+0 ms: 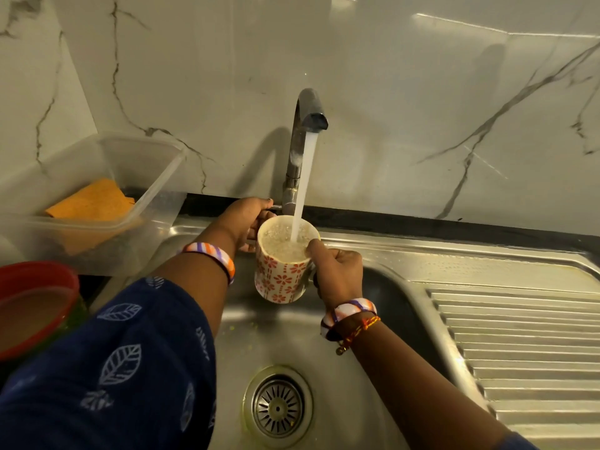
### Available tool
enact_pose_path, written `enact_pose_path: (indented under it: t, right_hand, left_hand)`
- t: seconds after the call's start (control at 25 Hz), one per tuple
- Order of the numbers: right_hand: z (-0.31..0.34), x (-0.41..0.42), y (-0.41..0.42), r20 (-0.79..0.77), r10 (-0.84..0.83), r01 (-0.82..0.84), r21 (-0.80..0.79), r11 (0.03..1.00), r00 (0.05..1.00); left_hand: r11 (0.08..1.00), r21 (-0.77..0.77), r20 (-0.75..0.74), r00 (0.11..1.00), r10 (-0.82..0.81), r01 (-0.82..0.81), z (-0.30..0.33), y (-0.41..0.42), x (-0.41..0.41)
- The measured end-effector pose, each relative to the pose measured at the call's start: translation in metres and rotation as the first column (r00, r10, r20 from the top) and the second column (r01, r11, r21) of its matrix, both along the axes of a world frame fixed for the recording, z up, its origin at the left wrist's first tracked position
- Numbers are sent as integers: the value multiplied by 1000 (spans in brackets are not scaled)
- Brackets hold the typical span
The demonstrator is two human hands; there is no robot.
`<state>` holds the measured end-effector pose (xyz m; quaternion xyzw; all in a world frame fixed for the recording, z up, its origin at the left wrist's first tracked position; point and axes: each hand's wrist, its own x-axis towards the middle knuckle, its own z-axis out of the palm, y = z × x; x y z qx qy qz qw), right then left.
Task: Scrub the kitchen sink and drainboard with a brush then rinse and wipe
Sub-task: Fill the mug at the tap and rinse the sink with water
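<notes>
Head view looks straight down over a steel sink with water running from the tap in a solid white stream. The stream lands in a mug patterned with orange flowers, held up over the basin and close to full, its surface bubbling.

The right hand has its grip closed round the mug's handle side, fingers curled tight and the thumb up on the rim. The left hand reaches behind the mug to the base of the tap, its fingers curled round the small lever there. Both wrists wear striped bangles, and the left arm is in a dark blue sleeve printed with pale leaves.

The ribbed drainboard runs off to the right of the basin, and the round drain strainer sits near the bottom of the basin. To the left, on the table, stands a clear plastic tub with an orange cloth inside, and a red bowl sits nearer the camera. A marble-look wall stands behind.
</notes>
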<state>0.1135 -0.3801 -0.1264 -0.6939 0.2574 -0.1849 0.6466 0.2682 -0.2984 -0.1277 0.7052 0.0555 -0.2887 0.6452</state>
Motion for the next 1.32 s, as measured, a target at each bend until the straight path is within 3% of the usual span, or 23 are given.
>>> enact_pose_path:
  t: [0.12,0.2,0.28,0.36,0.4,0.48,0.56,0.68,0.8,0.88,0.96,1.12,1.24,1.32]
  right_hand:
    - [-7,-9,0,-12,37,-37,-12,999,999]
    - [-21,-15,-1,-32,47,-48,-22,999,998]
    - [-38,-20,0,-94,24,-27,-38,999,995]
    - [-54,-24,3,-165,-10,4,-38,999,986]
    - [-59,-26,5,-187,-17,12,-28,1000,982]
    - [-62,-28,7,-198,-15,13,-11,1000,980]
    - [-51,-28,3,-152,-6,6,3,1000,988]
    - [-11,-36,-13,-21,-4,6,79,997,1000]
    - [39,-64,-39,39,-98,94,112,989,994]
    - [67,-96,-63,36,-171,167,101,981,985]
    - [88,-136,-90,-16,-203,203,63,977,979]
    - [106,-226,-142,-182,-242,229,-88,969,953]
    - [108,-290,-182,-302,-291,231,-219,948,908]
    - [104,-326,-207,-363,-321,239,-253,937,875]
  left_hand:
    - [1000,26,96,995,-11,8,12,-3,-7]
    - [998,70,257,966,-22,4,24,-11,-11]
    - [967,254,501,855,-136,6,38,-22,-13]
    - [837,546,649,649,-396,-35,48,-29,-14]
    - [769,637,653,571,-498,-57,50,-29,-13]
    - [700,715,602,505,-619,7,54,-22,-10]
    - [695,715,572,507,-644,76,55,-12,-10]
    - [813,581,633,608,-480,37,38,-7,-27]
    - [842,538,717,545,-434,-38,19,-18,-76]
    - [834,520,690,486,-537,183,20,-35,-123]
    - [758,486,637,417,-648,435,21,-62,-176]
    - [656,518,581,337,-741,549,-5,-133,-261]
    - [436,764,525,-64,-849,476,-30,-192,-319]
    - [313,870,402,-181,-897,381,-43,-225,-348]
